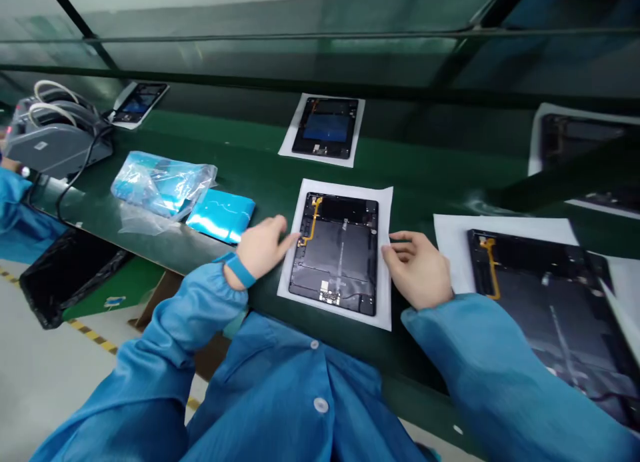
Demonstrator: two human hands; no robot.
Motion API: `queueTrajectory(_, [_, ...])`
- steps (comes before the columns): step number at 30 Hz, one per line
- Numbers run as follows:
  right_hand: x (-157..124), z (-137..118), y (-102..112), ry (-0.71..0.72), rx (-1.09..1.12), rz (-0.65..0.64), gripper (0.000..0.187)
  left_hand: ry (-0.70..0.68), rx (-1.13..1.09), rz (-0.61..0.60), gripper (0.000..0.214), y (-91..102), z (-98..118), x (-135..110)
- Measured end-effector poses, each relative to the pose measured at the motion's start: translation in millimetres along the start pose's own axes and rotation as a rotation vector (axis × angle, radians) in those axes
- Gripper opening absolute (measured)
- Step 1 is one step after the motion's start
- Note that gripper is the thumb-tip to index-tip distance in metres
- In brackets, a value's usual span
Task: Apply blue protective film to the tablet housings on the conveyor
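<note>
An opened tablet [335, 255] lies on a white sheet [315, 305] directly in front of me. Its dark inside shows a yellow-orange ribbon cable at the upper left and a small board at the bottom. My left hand [263, 249], a blue band round its wrist, is at the left edge of the sheet. Its thumb points to the tablet's side, apart from the half-curled fingers, and it holds nothing. At the sheet's right edge, my right hand [420, 267] has thumb and forefinger closed on the paper, beside the tablet. Its other fingers are curled.
Another opened tablet [325, 129] rests behind, and one more [545, 302] stands to the right. Blue film packs [223, 215] and a plastic-wrapped bundle [163, 182] lie left. Farther left are a grey machine [60, 132], a black-lined bin [70, 269] and a co-worker's sleeve [25, 215].
</note>
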State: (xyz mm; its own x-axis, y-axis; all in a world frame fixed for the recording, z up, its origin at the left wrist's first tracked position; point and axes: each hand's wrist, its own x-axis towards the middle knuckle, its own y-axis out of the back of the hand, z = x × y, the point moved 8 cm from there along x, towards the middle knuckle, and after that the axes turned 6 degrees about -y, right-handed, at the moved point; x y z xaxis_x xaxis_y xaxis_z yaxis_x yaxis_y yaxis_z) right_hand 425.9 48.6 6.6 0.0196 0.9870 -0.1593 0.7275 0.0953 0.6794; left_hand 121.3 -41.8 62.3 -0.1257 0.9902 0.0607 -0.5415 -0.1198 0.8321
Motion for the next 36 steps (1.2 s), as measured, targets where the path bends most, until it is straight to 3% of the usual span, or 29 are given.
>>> queueTrajectory(2, [-3, -5, 4, 0.042, -0.032, 0.028, 0.035, 0.077, 0.147, 0.11, 0.027, 35.2, -26, 0])
queueTrajectory(4, [-9, -13, 8, 0.106, -0.06, 0.078, 0.036, 0.166, 0.222, 0.102, 0.031, 59.3, -58, 2])
queueTrajectory(7, [-23, -28, 15, 0.217, -0.087, 0.163, 0.035, 0.211, 0.157, -0.001, 0.034, 73.7, -94, 11])
queueTrajectory(11, [-48, -48, 12, 0.308, -0.007, 0.143, 0.031, 0.195, 0.033, -0.109, 0.027, 78.9, -108, 19])
queueTrajectory(14, [-70, -72, -7, 0.332, 0.124, 0.002, 0.024, 0.168, -0.019, -0.135, 0.024, 86.5, -100, 16])
queueTrajectory(16, [-84, -97, -33, 0.327, 0.267, -0.171, 0.02, 0.148, -0.004, -0.058, 0.023, 98.6, -87, 7])
queueTrajectory(19, [-106, -143, -82, 0.297, 0.497, -0.462, 0.027, 0.074, 0.008, 0.095, 0.021, 113.2, -48, -19])
queueTrajectory(23, [-127, -182, -134, 0.251, 0.677, -0.726, 0.049, -0.076, -0.197, -0.011, 0.023, 95.3, 3, -53])
queueTrajectory(26, [-138, -183, -153, 0.18, 0.806, -0.885, 0.051, -0.083, -0.305, -0.072, 0.026, 82.7, 9, -69])
queueTrajectory(29, [-145, -174, -156, 0.139, 0.839, -0.911, 0.05, -0.057, -0.316, -0.041, 0.029, 78.7, -1, -78])
queueTrajectory(36, [-146, -170, -154, 0.196, 0.827, -0.786, 0.048, -0.055, -0.326, -0.005, 0.031, 77.3, -10, -86])
